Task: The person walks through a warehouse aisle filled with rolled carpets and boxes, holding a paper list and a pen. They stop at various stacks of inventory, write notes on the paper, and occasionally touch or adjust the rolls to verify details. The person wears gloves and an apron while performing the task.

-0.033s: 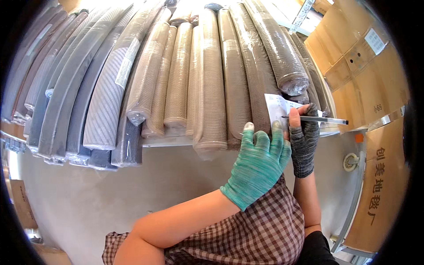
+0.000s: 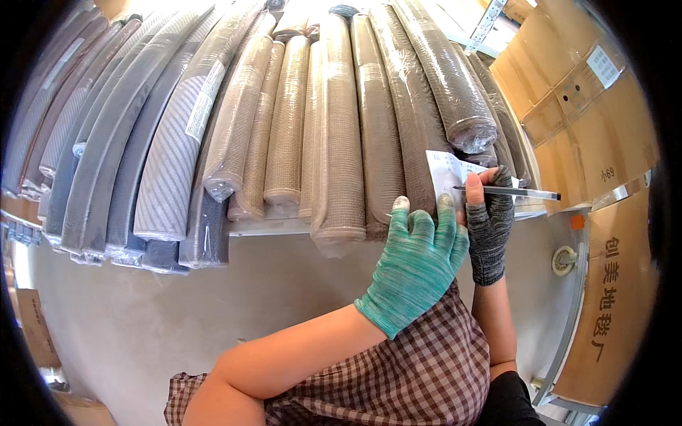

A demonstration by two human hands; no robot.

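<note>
Paper (image 2: 441,172): one white sheet, at the near ends of rolls (image 2: 419,128). Left hand (image 2: 413,266): spread, fingertip on paper. Right hand (image 2: 490,224): pinching pen (image 2: 522,192). Likely faults: sheet slipping, should that fingertip lift; puncture, should the pen press too hard.

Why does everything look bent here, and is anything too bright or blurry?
In the head view, the fisheye lens curves the left-hand rolls and leaves dark corners; in the head view, the top edge is washed out, with glare on plastic wrap; in the head view, the left hand and right hand look fairly sharp.
</note>
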